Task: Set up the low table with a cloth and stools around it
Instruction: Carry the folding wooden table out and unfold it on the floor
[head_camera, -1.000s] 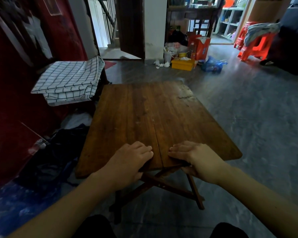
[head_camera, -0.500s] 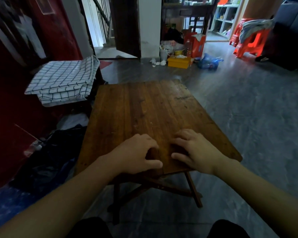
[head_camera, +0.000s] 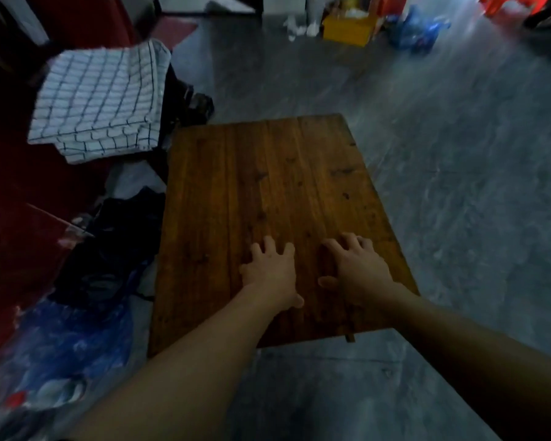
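Note:
A low brown wooden table [head_camera: 268,186] stands on the grey floor in front of me, its top bare. My left hand [head_camera: 272,272] and my right hand [head_camera: 358,270] lie palm down on the near half of the top, fingers spread, holding nothing. A folded white cloth with a dark grid pattern [head_camera: 99,100] rests on something dark to the table's left rear. Red plastic stools [head_camera: 503,4] show blurred at the far top right edge.
Dark clothing [head_camera: 115,246] and a blue plastic bag [head_camera: 67,342] lie on the floor left of the table. A yellow box [head_camera: 347,27], white scraps and a blue bag [head_camera: 417,27] sit at the back. Grey floor spreads to the right.
Both hands left the table's near edge and slid forward onto its top, fingers spreading flat. The view rose and tilted down, so the table legs are out of sight.

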`<state>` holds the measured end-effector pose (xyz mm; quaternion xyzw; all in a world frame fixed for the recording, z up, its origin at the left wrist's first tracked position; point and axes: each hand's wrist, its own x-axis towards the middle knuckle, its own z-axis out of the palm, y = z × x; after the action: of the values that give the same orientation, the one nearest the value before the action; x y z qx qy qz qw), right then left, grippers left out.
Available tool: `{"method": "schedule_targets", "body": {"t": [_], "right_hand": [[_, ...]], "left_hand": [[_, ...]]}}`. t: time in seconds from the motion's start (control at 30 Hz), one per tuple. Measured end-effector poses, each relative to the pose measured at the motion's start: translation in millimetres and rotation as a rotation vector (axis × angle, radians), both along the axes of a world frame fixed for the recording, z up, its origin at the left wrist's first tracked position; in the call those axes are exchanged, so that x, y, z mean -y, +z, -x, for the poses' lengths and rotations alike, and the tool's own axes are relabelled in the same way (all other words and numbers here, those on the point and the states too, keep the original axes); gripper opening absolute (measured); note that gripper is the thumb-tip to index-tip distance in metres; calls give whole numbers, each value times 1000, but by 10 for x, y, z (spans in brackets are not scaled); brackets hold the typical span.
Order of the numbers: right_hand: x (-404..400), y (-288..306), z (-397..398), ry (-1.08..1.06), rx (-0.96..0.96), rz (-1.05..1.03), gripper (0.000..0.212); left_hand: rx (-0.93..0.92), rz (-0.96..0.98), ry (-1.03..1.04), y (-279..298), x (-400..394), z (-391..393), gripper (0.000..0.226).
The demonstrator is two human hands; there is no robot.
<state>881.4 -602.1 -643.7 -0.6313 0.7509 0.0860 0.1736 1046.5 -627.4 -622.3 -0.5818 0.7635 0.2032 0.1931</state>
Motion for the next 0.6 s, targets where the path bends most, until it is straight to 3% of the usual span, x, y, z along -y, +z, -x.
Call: {"method": "schedule_targets", "body": {"t": [0.6], "right_hand": [[168, 294, 393, 322, 68, -229, 80]], "left_hand": [[21, -98, 126, 111, 155, 105, 124]]}}
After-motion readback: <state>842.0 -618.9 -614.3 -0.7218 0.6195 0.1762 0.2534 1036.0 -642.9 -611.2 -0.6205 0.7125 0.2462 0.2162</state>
